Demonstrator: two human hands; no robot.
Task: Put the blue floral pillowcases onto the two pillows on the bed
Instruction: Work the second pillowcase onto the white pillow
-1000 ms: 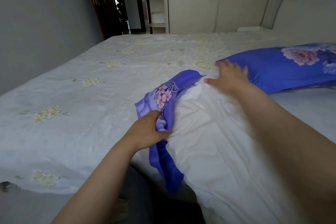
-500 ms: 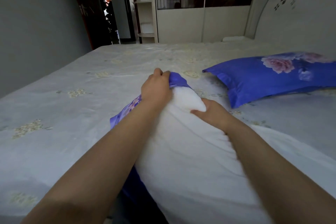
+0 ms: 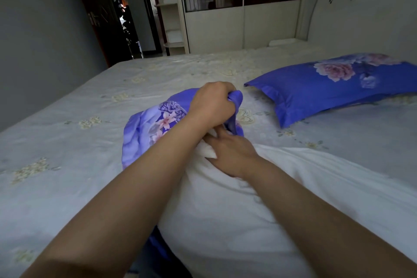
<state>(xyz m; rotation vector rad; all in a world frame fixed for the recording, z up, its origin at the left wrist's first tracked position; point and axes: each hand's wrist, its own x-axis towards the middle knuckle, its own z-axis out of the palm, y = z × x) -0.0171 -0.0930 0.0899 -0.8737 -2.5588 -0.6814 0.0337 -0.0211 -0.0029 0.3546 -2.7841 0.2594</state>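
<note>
A bare white pillow (image 3: 248,214) lies across the near part of the bed, its far end partly under a blue floral pillowcase (image 3: 149,124). My left hand (image 3: 212,104) grips a bunched edge of that pillowcase at the pillow's far corner. My right hand (image 3: 232,153) rests on the white pillow just below, its fingers reaching into the pillowcase opening and pressing the corner. A second pillow (image 3: 334,83), wearing its blue floral case, lies at the right near the headboard.
The bed (image 3: 67,142) has a pale sheet with small embroidered flowers. A headboard (image 3: 361,13) stands at the right, a wardrobe (image 3: 237,25) beyond the far edge, and an open doorway (image 3: 121,20) at the back left.
My left hand moved from the pillowcase's side up to the pillow's far corner and pulled the fabric over it. My right hand slid back and tucked its fingers into the opening.
</note>
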